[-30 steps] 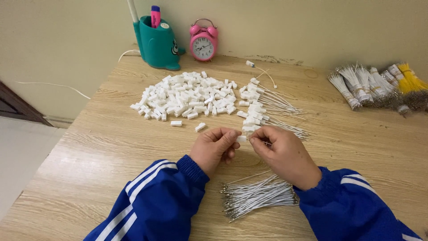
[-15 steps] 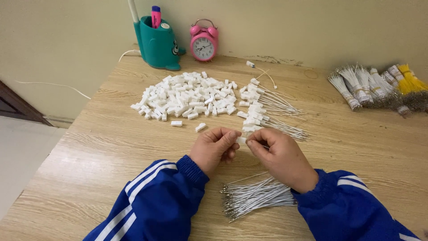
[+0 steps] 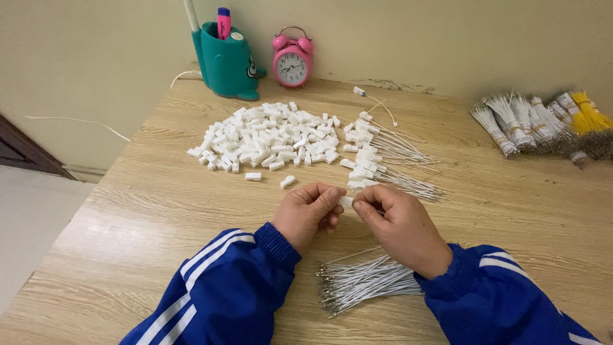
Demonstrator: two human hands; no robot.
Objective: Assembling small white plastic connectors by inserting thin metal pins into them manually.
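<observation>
My left hand [image 3: 308, 215] and my right hand [image 3: 398, 227] meet over the wooden table [image 3: 128, 217], fingertips pinched together on one small white plastic connector [image 3: 346, 201]. A thin white wire seems to run from it under my right hand; I cannot tell where it ends. Just beyond my hands lies a row of finished white wires with connectors [image 3: 383, 160]. A heap of loose white connectors [image 3: 268, 137] spreads further back. A bundle of bare white wires [image 3: 364, 284] lies close to me, below my right wrist.
A teal pen holder [image 3: 225, 61] with a pink marker and a pink alarm clock [image 3: 292, 59] stand against the wall. Banded bundles of white and yellow wires [image 3: 543, 121] lie at the far right. Two stray connectors [image 3: 271, 179] sit before the heap.
Both hands stay together at the same spot. The fingers have shifted slightly on the small connector; nothing else on the table has moved.
</observation>
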